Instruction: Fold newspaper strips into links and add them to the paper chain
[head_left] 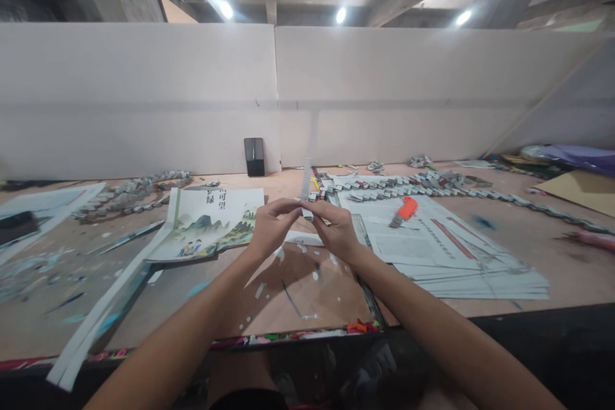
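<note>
My left hand (275, 225) and my right hand (335, 225) meet above the middle of the table, fingers pinched together. Between the fingertips is a small folded paper piece (307, 213), mostly hidden by the fingers. Just beyond them lies a clear ruler (306, 182). Under the hands is a white paper strip (303, 239). To the left rests a printed sheet (211, 224) with a landscape picture and long cut strips (103, 317) beside it. On the right, chains of folded paper links (384, 189) stretch across a stack of newspaper (432, 250).
An orange utility knife (404, 211) lies on the newspaper. A phone (254, 157) leans against the white partition (144, 90). Another heap of paper chain (132, 195) sits at the left. Purple plastic and brown paper (576, 189) are at the far right. The table's front edge (307, 336) is near my forearms.
</note>
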A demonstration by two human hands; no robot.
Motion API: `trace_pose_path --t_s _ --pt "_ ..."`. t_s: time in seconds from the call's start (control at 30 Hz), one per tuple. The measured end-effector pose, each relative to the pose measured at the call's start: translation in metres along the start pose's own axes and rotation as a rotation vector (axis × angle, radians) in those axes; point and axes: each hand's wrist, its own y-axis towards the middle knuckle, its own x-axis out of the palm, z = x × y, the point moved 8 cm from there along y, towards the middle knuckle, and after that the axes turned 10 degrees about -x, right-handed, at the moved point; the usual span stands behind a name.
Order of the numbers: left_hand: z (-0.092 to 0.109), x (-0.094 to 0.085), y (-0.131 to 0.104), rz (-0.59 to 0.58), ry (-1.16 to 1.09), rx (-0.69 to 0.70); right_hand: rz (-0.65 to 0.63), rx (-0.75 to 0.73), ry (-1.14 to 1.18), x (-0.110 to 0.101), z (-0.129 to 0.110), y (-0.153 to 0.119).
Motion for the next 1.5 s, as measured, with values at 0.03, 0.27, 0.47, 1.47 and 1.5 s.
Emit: trace_pose_path --t_s 0.03,0.27,0.47,1.47,1.5 --pt "0.004 -0.001 -0.002 0.02 0.035 0.028 0.023 0.012 0.011 -0.001 -0.001 0.0" --pt "0.019 -0.004 -0.008 0.074 0.098 0.118 0.124 0.131 0.004 -0.009 0.006 -0.003" --pt "0.019 -0.004 -0.008 0.069 0.084 0.12 0.124 0.077 -0.066 -0.014 -0.002 0.004" --pt "-0.008 0.007 0.0 0.026 0.126 -0.017 0.262 0.76 0.74 0.027 0.057 -0.024" --pt "-0.008 0.008 0.0 0.02 0.097 -0.032 0.257 0.767 0.764 0.028 0.057 -0.023"
